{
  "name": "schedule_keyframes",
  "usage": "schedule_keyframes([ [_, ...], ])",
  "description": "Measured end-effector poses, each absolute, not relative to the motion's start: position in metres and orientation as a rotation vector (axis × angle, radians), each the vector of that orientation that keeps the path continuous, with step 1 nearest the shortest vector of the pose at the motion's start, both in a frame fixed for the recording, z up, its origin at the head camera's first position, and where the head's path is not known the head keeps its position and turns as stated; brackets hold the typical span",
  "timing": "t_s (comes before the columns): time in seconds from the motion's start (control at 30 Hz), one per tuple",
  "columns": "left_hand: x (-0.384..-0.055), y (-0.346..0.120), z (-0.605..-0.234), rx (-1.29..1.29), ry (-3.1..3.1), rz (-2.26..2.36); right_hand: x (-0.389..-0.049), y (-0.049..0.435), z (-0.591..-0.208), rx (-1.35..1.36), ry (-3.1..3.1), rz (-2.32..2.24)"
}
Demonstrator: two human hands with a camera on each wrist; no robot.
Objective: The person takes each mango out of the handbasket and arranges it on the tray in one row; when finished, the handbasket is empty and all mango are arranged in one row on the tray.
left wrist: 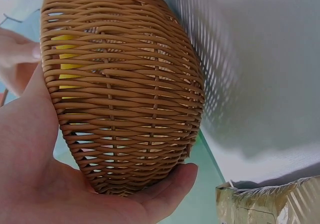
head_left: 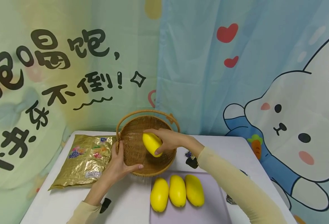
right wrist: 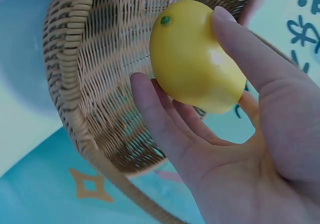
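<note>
A brown wicker basket (head_left: 132,138) with a hoop handle is tilted, its opening facing me. My left hand (head_left: 119,165) holds it by the left side, thumb at the front rim; in the left wrist view the palm and fingers lie around the woven wall (left wrist: 130,89). My right hand (head_left: 168,140) grips a smooth yellow mango (head_left: 151,142) at the basket's opening. The right wrist view shows this mango (right wrist: 192,59) between thumb and fingers, with a green stem dot at one end. Three more yellow mangoes (head_left: 177,191) lie side by side on a pale purple tray (head_left: 214,211).
A shiny gold bag (head_left: 83,158) with fruit pictures lies left of the basket. Small dark items (head_left: 191,161) are partly behind the right arm, and another black piece (head_left: 105,205) is by the left wrist. A printed curtain (head_left: 192,77) hangs behind the white table (head_left: 119,205).
</note>
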State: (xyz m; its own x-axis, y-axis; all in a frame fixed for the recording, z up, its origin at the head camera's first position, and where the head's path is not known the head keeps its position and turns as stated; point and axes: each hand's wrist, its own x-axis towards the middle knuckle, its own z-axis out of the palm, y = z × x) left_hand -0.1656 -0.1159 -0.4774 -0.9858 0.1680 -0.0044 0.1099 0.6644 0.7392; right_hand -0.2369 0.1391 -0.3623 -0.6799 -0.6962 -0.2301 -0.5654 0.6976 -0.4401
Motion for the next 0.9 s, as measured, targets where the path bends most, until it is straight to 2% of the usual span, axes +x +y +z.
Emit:
schedule_keyframes([
  [0.3,-0.164,-0.116,-0.478,0.251,2.807,1.227,-0.202,0.169,-0.340,-0.986,2.526,-0.531],
  [0.53,-0.165,-0.117,-0.475,0.253,2.829,1.232,-0.172,0.196,-0.322,-0.874,2.536,-0.585],
  [0.9,-0.164,-0.116,-0.477,0.239,2.812,1.226,-0.143,0.253,-0.327,-0.692,2.588,-0.661],
])
